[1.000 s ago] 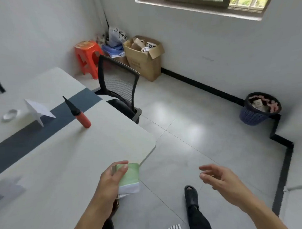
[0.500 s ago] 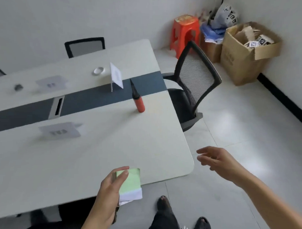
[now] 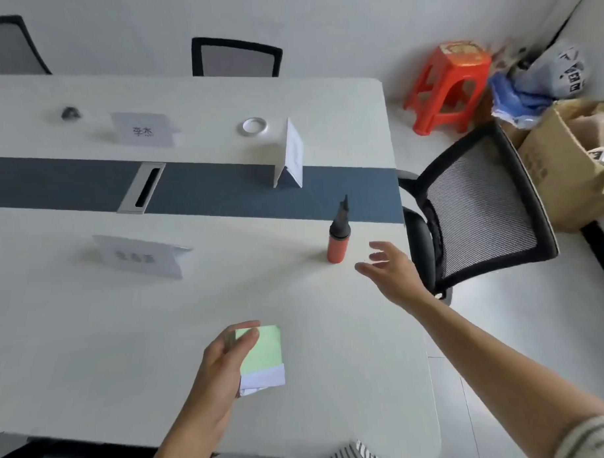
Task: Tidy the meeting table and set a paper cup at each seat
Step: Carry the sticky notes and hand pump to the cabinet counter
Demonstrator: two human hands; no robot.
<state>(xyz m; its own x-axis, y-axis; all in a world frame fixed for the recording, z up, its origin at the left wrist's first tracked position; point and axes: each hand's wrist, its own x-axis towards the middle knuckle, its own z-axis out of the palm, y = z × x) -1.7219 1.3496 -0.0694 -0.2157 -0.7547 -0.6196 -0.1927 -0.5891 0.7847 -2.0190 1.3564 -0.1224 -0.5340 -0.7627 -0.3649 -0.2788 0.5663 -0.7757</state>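
the meeting table point(image 3: 92, 339) is far from tidy, judging by what lies on it, and no paper cup shows at any seat or anywhere in view. two folded name cards stand facing their seats, one near point(image 3: 140, 256) and one far point(image 3: 143, 131), while a third card point(image 3: 289, 159) stands turned sideways over the dark centre strip. an orange hand pump point(image 3: 338, 237) stands upright near the table's right end, with a white ring-shaped item point(image 3: 254, 126) and a small dark object point(image 3: 70, 113) at the far side. so clearing looks barely under way and every cup is left to do.

the right hand point(image 3: 389, 272) reaches over the table's right edge, fingers spread and holding nothing, just beside the pump but not touching it. the left hand point(image 3: 226, 363) hovers over the near edge, closed around a green and white packet point(image 3: 264, 355), thumb on top.
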